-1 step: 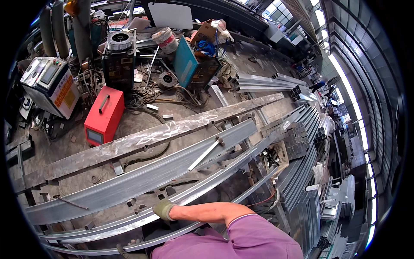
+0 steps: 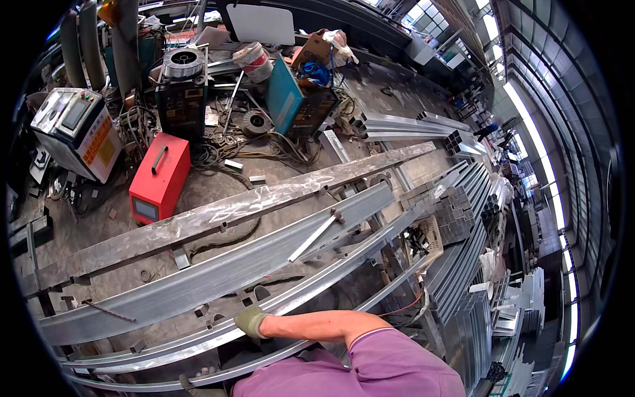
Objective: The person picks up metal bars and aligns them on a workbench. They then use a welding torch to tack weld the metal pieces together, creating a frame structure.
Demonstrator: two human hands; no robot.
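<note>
In a green-grey glove, my right hand (image 2: pixel 250 322) is closed over a long silvery steel channel (image 2: pixel 317 278); its fingertips are hidden. My left hand (image 2: pixel 195 386), at the lower edge and partly cut off, is wrapped round a thinner steel rail (image 2: pixel 281 355) nearest my body. Fingers show on the rail's far side and glove on its near side. Beyond the channel lies a wide steel beam (image 2: pixel 218 274). A hammer (image 2: pixel 314 236) with a pale handle rests across it, and a thin twisted rod (image 2: pixel 109 309) lies near its left end.
A rusty flat beam (image 2: pixel 245 205) runs farther back. Behind it stand a red machine (image 2: pixel 162 175), a white control box (image 2: pixel 79 132) and a teal-sided machine (image 2: pixel 284 99) amid tangled cables. Stacked steel tubes (image 2: pixel 456 271) and a crate (image 2: pixel 433 238) of small parts are right.
</note>
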